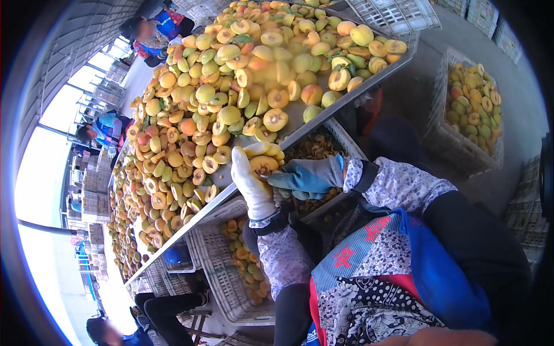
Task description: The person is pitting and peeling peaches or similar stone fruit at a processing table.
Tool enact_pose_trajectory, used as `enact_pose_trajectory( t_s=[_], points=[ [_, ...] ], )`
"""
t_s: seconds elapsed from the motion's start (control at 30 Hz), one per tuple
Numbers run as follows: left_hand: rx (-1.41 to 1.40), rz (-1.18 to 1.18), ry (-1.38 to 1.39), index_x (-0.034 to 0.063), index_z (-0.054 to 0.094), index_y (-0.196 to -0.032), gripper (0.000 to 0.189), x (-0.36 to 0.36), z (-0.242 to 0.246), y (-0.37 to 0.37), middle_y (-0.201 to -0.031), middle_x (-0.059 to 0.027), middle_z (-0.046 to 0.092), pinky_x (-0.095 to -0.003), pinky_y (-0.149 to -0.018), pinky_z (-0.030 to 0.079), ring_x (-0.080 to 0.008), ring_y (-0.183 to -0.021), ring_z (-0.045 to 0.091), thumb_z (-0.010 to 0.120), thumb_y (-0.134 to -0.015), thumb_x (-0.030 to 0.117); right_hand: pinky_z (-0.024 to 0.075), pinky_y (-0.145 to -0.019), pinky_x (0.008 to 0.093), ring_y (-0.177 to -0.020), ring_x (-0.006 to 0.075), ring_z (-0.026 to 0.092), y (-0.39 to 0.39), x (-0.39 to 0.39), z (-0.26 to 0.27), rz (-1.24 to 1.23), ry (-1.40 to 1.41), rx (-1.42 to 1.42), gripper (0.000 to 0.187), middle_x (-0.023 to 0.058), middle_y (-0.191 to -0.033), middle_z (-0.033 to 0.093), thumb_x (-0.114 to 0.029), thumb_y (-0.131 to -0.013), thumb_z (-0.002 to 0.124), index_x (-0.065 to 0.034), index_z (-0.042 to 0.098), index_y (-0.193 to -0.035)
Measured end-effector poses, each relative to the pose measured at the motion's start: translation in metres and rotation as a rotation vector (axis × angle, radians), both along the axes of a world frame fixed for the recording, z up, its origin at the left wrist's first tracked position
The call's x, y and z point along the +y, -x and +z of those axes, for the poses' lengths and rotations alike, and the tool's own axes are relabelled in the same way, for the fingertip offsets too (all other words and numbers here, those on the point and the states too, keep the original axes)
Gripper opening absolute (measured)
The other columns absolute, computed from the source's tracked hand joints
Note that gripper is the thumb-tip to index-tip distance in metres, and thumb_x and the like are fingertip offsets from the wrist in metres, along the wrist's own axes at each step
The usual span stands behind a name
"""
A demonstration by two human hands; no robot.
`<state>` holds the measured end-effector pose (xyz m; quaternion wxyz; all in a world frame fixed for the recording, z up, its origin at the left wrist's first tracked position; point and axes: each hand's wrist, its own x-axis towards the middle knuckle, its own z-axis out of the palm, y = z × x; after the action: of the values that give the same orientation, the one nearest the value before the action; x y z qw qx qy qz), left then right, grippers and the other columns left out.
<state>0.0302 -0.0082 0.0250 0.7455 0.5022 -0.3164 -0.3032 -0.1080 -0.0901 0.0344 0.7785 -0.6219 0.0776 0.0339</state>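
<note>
My left hand (251,181), in a white glove, cradles a yellow peach half (263,166) with its cut face up and its brown pit hollow showing. My right hand (309,176), in a blue-and-grey coated glove, is curled with its thumb against the cut face. A thin pale tip (264,175), seemingly of a small hand tool, shows by that thumb; the rest is hidden in the fist. Both hands are just off the metal rim (311,127) of a sorting table, heaped with halved peaches (194,108), many with pits in them.
Below my hands stands a plastic crate (346,137) of brown pits and scraps. Another crate (212,268) beside my leg holds peach halves, as does a crate (439,104) on the right. Co-workers (160,32) sit along the table's far side; another person (125,335) is at the lower left.
</note>
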Motion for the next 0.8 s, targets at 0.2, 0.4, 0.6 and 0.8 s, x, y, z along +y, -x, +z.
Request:
enact_pose_trajectory(
  t_s=[0.2, 0.4, 0.6, 0.8],
  points=[
    [-0.143, 0.032, -0.001, -0.0056, 0.068, -0.076, 0.065, 0.0, 0.009, 0.006, -0.069, -0.0171, 0.068, -0.029, -0.056, 0.05, -0.0214, -0.057, 0.062, 0.047, -0.099, 0.051, 0.0317, -0.039, 0.0263, -0.043, 0.0104, 0.04, -0.007, -0.003, -0.02, 0.079, -0.155, 0.111, 0.06, -0.0006, -0.056, 0.045, -0.066, -0.096, 0.044, -0.0091, 0.06, -0.087],
    [-0.22, 0.072, -0.079, -0.0057, 0.068, -0.075, 0.068, -0.007, 0.011, 0.013, -0.066, -0.0155, 0.067, -0.0301, -0.055, 0.049, -0.0191, -0.054, 0.059, 0.044, -0.1, 0.053, 0.041, -0.065, 0.022, -0.079, 0.0047, 0.053, 0.002, 0.016, -0.015, -0.167, -0.384, 0.104, 0.021, -0.0011, -0.089, 0.057, -0.03, -0.101, 0.055, -0.0102, 0.061, -0.103],
    [0.306, -0.068, 0.214, -0.0026, 0.064, -0.086, 0.06, -0.009, -0.007, 0.008, -0.072, -0.0157, 0.064, -0.0335, -0.056, 0.052, -0.0258, -0.057, 0.059, 0.04, -0.102, 0.05, 0.0417, -0.058, 0.022, -0.074, 0.0052, 0.056, -0.016, -0.002, -0.082, 0.409, -1.097, -0.15, 0.023, 0.0001, -0.089, 0.061, -0.022, -0.102, 0.054, -0.0057, 0.063, -0.115],
    [0.406, 0.246, 0.241, 0.0037, 0.057, -0.086, 0.051, -0.013, 0.003, 0.01, -0.078, -0.011, 0.061, -0.0343, -0.054, 0.049, -0.0248, -0.065, 0.059, 0.046, -0.098, 0.052, 0.0443, -0.05, 0.0292, -0.057, 0.0134, 0.056, -0.002, -0.005, -0.027, 0.007, 0.349, -0.097, 0.044, 0.0035, -0.066, 0.058, -0.049, -0.1, 0.049, -0.0073, 0.064, -0.097]
  ],
)
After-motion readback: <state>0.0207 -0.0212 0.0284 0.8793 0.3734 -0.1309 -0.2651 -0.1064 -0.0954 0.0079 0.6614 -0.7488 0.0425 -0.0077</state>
